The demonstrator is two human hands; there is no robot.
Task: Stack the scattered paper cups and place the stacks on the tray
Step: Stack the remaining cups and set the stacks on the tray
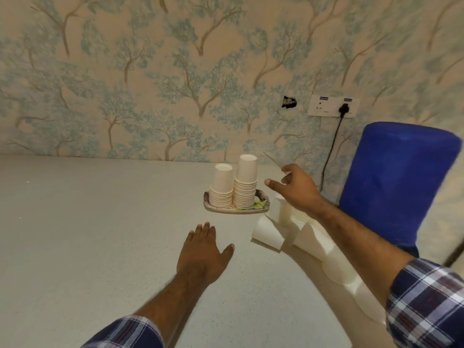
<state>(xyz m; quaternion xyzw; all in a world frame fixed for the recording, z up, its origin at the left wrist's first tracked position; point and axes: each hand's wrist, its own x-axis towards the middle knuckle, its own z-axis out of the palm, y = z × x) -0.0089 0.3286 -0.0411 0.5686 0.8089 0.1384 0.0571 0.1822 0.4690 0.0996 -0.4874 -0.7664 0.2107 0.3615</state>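
Head view looks down on a pale surface [88, 234] where two stacks of paper cups [233, 187] already stand upside down on the tray [261, 209]. Loose cups [270, 234] lie tipped on their sides just right of the tray, trailing back under the right forearm; one small cup [285, 213] seems to stand upright among them, though the arm hides part of it. The right hand [296, 189] hovers above these cups with fingers spread and holding nothing. The left hand [203, 254] is flat, fingers straight, low over the surface and apart from the cups.

The step in hand looks like picking up the next loose cup. It would go best by gripping one cup lightly by its wall, turning it mouth-down and sliding it squarely over another, so the soft rim does not crush or jam.
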